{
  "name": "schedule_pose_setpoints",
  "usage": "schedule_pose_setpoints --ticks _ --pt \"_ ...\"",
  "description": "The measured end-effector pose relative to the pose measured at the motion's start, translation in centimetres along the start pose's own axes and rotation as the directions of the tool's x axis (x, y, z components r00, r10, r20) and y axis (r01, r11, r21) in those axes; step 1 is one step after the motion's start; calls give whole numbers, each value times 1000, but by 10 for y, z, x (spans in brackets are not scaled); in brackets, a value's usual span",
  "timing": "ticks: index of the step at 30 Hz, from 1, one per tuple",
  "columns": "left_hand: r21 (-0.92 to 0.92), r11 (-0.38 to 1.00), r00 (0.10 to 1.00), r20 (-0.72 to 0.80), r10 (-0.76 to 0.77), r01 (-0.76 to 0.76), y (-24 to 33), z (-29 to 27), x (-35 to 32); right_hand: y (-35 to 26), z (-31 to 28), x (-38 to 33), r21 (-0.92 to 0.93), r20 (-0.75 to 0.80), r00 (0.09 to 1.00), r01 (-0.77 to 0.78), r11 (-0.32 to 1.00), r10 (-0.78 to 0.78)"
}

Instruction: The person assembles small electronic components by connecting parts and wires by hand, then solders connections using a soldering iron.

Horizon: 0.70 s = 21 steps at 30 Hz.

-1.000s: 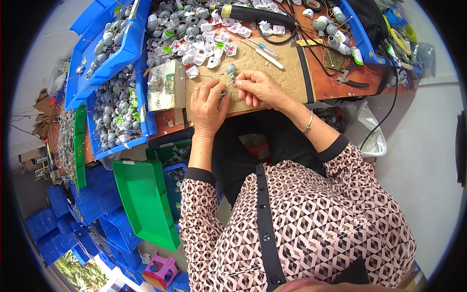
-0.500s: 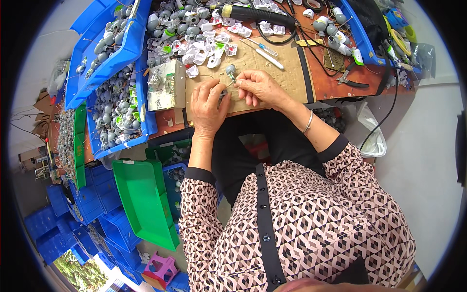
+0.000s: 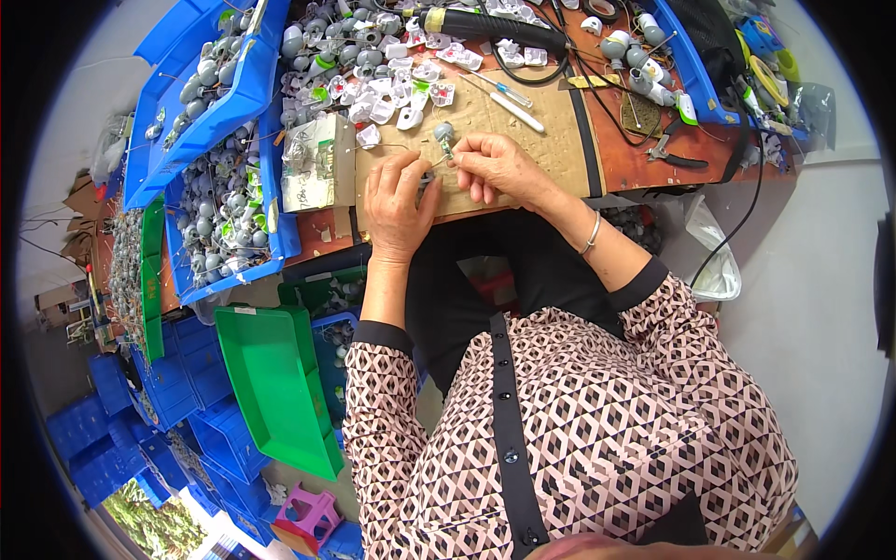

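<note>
Over the cardboard mat [image 3: 551,154], my right hand [image 3: 499,170] pinches the lower end of a small part with a grey ball-shaped head [image 3: 444,132] between thumb and forefinger. Its thin body below the ball looks like a greenish board with fine wires. Close beside it, my left hand [image 3: 397,205] is closed, fingers bent and thumb toward them. A small greyish thing shows between its thumb and fingers, too hidden to name. A fine wire runs near the left fingertips.
White plastic housings [image 3: 383,98] and grey round parts are heaped beyond the mat. A white pen [image 3: 518,112] and a screwdriver [image 3: 499,89] lie on it. Blue bins [image 3: 285,233] stand left, a cardboard box [image 3: 322,163] nearer. Cutting pliers [image 3: 677,154] and black cables lie right.
Both hands stay almost in place. My left fingers shift very slightly, and the ball-headed part tilts a little in my right fingertips.
</note>
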State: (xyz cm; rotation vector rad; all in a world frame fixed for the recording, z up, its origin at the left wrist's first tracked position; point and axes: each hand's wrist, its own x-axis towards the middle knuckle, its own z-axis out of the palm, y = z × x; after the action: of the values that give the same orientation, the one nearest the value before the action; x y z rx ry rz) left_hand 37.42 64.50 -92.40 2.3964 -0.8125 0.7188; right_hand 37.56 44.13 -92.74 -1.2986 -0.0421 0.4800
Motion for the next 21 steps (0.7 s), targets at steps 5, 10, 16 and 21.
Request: schedule_pose_setpoints --ticks 5,10,16,21 --pt "2 1000 1000 4 12 -12 1 -2 1 1 -1 1 -4 -6 1000 14 1000 -14" --pt "-20 999 999 -26 29 -29 3 -2 3 1 1 2 -25 -21 1000 9 1000 -10" --pt "-15 999 998 -42 50 -51 10 4 10 3 3 2 -109 -55 998 30 994 -36" --pt "17 999 999 -14 39 -39 12 3 14 -3 1 0 -225 -65 998 11 974 -27"
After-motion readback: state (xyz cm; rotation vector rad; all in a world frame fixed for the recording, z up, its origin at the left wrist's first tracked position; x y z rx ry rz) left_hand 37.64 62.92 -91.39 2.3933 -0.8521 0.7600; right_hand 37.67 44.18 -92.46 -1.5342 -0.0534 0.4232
